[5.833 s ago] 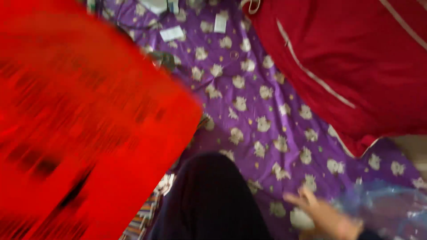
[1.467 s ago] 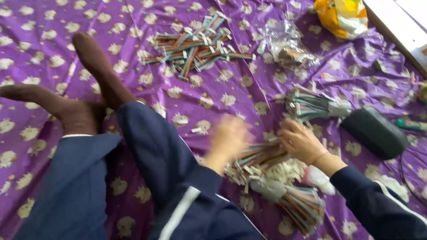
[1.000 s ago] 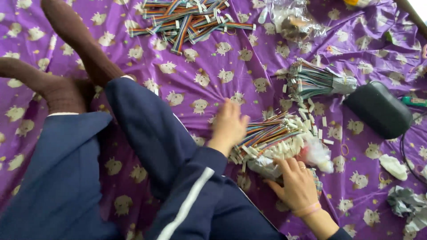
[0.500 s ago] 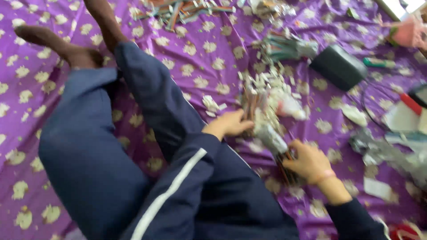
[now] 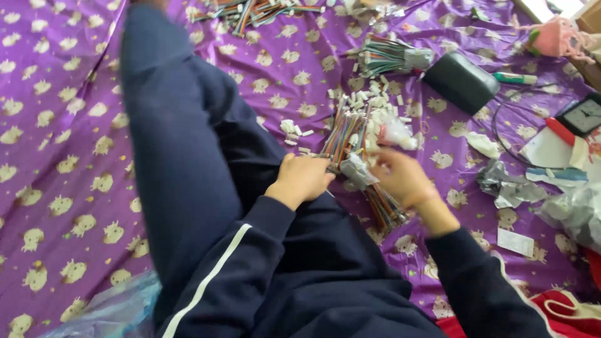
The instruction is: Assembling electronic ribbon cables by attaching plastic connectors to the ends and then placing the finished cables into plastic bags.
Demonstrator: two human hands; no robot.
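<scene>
Wire bundle [image 5: 354, 134]: multicoloured thin wires with small white plug ends, lying on the purple patterned sheet [image 5: 69, 156] just in front of your lap, between your two hands. Your left hand [image 5: 302, 180] rests at its near left edge, fingers curled down onto the wire ends; whether the grip is closed on wires I cannot tell, since the fingertips are hidden. Your right hand [image 5: 402, 176] is blurred and sits on the right side of the bundle, touching a clear plastic wrapper [image 5: 358, 169] there; its grip state is also unclear.

Handling, as a guess: light, floppy, prone to tangling. The white plugs look small and loose, and some are scattered [image 5: 293, 130] just beside the pile. Take hold mid-length, around the gathered wires, not at the plug ends.

Room: your dark trouser leg [image 5: 181, 150] runs along the left and blocks that side. To the right, close by, lie crumpled plastic [image 5: 507, 188] and paper scraps [image 5: 516, 241]. Farther up are a second, greenish wire bundle [image 5: 388, 57], a black case [image 5: 460, 81] beside it, a green-tipped pen [image 5: 514, 78] and a small clock [image 5: 583, 114] at the right edge. A third wire pile [image 5: 256, 9] sits at the top edge. The most open sheet is far left, beyond the leg.
</scene>
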